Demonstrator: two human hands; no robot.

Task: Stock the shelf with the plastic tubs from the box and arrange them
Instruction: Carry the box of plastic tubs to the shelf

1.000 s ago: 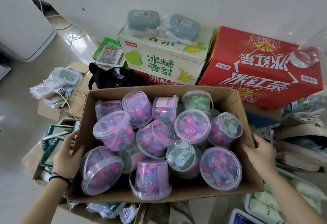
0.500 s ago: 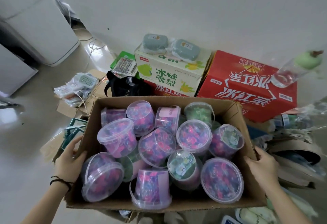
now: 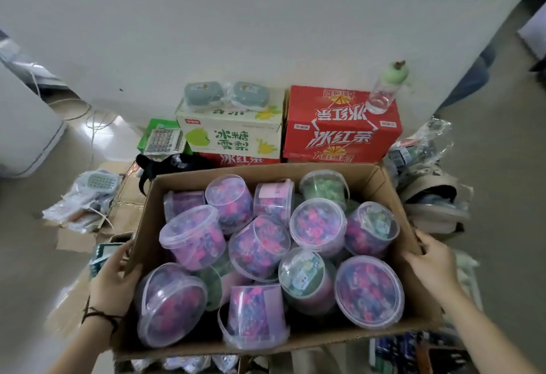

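Open brown cardboard box (image 3: 266,171) sits low in front of the person, among other stock on the floor. Its long axis runs side to side, and there is one hand on each short end wall.

- **Left grip** (image 3: 115,279): clamped on the left wall, thumb at the rim, fingers down the outside.
- **Right grip** (image 3: 431,261): clamped on the right wall, fingers hooked at the top edge.
- **Clear round lidded plastic tubs of pink-purple pieces** (image 3: 260,243): all inside the box, between the two grips. They are piled loosely, some upright, some tipped on their sides, a few on top of others.
- **Green-filled clear tub** (image 3: 325,187): at the back right corner of the box.

No tub is held, and no shelf is in view.

Judgement: this is the carry or reposition step for the whole box, and stocking has not begun. The load is centred between the grips, so a level two-hand lift fits. Tilting towards either end would likely roll the loose top tubs. For a later single pick, the front-left tub lies nearest the left grip and the front-right tub nearest the right.

Behind the box are a red printed carton (image 3: 339,125) and a white-and-green printed carton (image 3: 230,137), both against the wall. A clear bottle with green cap (image 3: 387,90) stands on the red one.
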